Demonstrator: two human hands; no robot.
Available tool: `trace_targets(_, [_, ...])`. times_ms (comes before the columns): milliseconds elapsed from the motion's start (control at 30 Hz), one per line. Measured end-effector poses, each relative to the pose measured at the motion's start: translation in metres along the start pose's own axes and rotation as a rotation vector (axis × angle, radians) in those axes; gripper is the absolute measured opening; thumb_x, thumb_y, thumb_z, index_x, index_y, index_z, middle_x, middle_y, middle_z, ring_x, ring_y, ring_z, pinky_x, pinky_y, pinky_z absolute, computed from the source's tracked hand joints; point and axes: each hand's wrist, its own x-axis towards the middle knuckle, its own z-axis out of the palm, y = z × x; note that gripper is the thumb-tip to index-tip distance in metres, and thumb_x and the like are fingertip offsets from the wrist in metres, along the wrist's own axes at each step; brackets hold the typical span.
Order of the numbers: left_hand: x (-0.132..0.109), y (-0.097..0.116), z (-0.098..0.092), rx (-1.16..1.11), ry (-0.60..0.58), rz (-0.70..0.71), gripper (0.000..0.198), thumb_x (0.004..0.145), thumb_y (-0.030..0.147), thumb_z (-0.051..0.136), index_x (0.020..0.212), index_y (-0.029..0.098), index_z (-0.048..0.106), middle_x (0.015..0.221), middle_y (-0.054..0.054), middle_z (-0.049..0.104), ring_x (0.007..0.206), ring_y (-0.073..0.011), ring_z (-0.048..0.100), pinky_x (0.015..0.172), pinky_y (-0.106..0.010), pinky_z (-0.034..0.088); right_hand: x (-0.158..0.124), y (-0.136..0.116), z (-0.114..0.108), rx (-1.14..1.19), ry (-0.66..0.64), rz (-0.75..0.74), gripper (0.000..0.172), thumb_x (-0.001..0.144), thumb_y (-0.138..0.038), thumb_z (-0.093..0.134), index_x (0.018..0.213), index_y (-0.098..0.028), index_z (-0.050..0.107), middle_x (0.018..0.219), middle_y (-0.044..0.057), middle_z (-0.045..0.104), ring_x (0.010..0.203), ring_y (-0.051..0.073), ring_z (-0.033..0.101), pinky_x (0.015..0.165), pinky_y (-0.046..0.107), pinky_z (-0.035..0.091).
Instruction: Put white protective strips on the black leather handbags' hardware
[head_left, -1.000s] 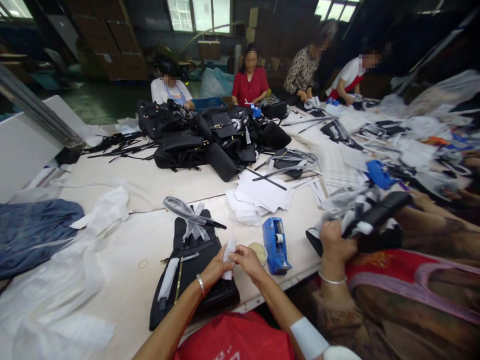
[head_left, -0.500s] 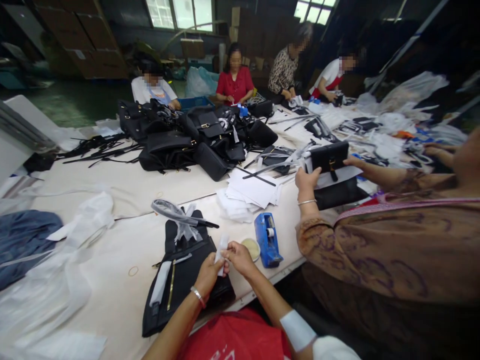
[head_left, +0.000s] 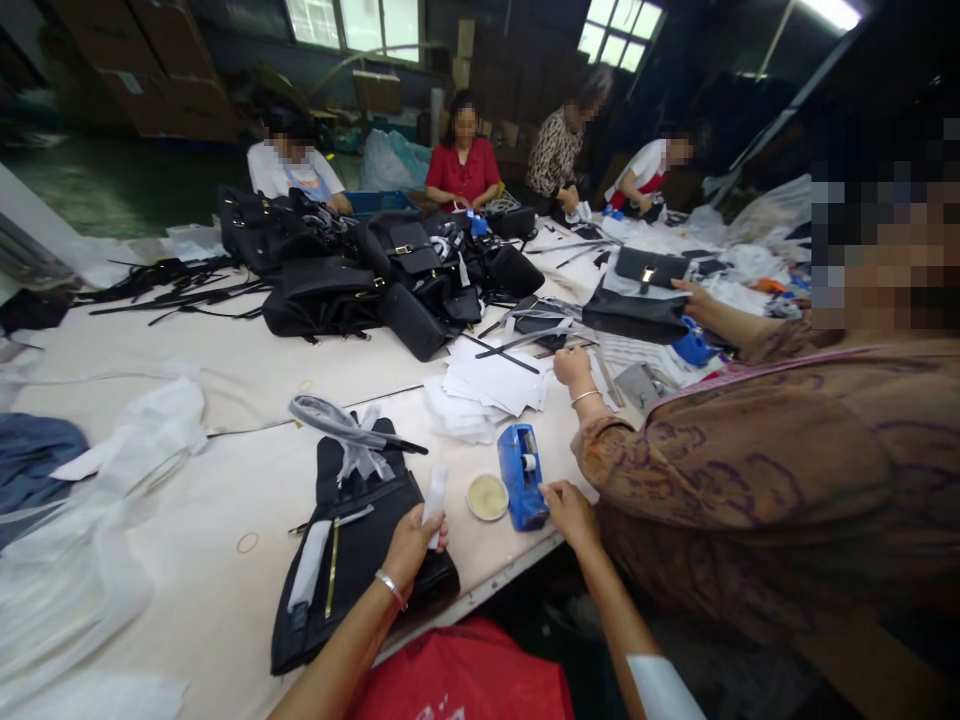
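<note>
A folded strip of thin white wrapping stands up from my left hand, pinched between thumb and fingers. That hand is over the right side of a black bag, which lies on the table with a gold zipper, a white-wrapped part and a plastic-wrapped handle. My right hand is at the right edge of a blue tape dispenser. Its fingertips are drawn together against the dispenser; whether tape is between them is too small to see. Left of the dispenser is a small round dish.
White paper sheets lie beyond the dispenser. Black bags are heaped further back. White wrapping covers the table's left. At right, a co-worker holds a black bag; several other people work across the table.
My right hand has let go of the white strip and moved right to the tape dispenser. My left hand still holds the strip. The co-worker's left hand has come off their bag, down towards the table.
</note>
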Motion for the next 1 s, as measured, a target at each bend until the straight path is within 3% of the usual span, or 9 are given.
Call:
trace_targets(100, [0.001,-0.001,0.0,-0.004,-0.011,-0.001,0.029,0.074,0.042,0.062,0.078,0.015,0.052,0.062,0.001,0.058,0.051,-0.0102,0.052,0.049,-0.023,0.042,0.005,0.022,0.017,0.066,-0.099,0.066,0.037,0.079,-0.051,0.045,0.069,-0.019,0.059,0.07,0.005,0.065,0.068,0.019,0.058,0.061,0.027,0.039])
trace_targets(233, [0.0,0.001,-0.001,-0.007,0.006,-0.007,0.029,0.074,0.041,0.063,0.077,0.015,0.052,0.062,0.001,0.058,0.05,-0.01,0.052,0.05,-0.023,0.043,0.004,0.028,0.033,0.129,-0.106,0.089,0.04,0.077,-0.054,0.044,0.061,-0.019,0.054,0.059,0.001,0.059,0.059,0.016,0.054,0.055,0.025,0.037])
trace_targets(500, [-0.002,0.002,-0.001,-0.038,0.036,-0.016,0.032,0.07,0.043,0.066,0.077,0.013,0.056,0.064,-0.001,0.061,0.053,-0.0105,0.054,0.051,-0.023,0.045,-0.007,0.019,0.014,0.239,-0.045,0.082,0.037,0.074,-0.054,0.048,0.061,-0.019,0.054,0.055,-0.002,0.054,0.056,0.014,0.048,0.052,0.023,0.033])
trace_targets(700, [-0.003,0.003,-0.002,-0.062,0.038,-0.017,0.033,0.069,0.042,0.068,0.081,0.013,0.061,0.076,-0.004,0.064,0.059,-0.0108,0.057,0.054,-0.022,0.047,-0.026,0.018,0.012,0.572,-0.176,0.236,0.035,0.069,-0.052,0.055,0.062,-0.018,0.052,0.053,-0.003,0.052,0.045,0.009,0.039,0.043,0.022,0.03])
trace_targets(1000, [-0.004,0.002,0.0,-0.071,0.051,-0.05,0.031,0.07,0.041,0.068,0.077,0.013,0.058,0.065,0.0,0.059,0.053,-0.0092,0.053,0.05,-0.022,0.044,-0.042,0.031,0.018,0.551,-0.222,0.388,0.029,0.069,-0.046,0.056,0.067,-0.017,0.052,0.057,-0.001,0.054,0.044,0.007,0.045,0.045,0.021,0.041])
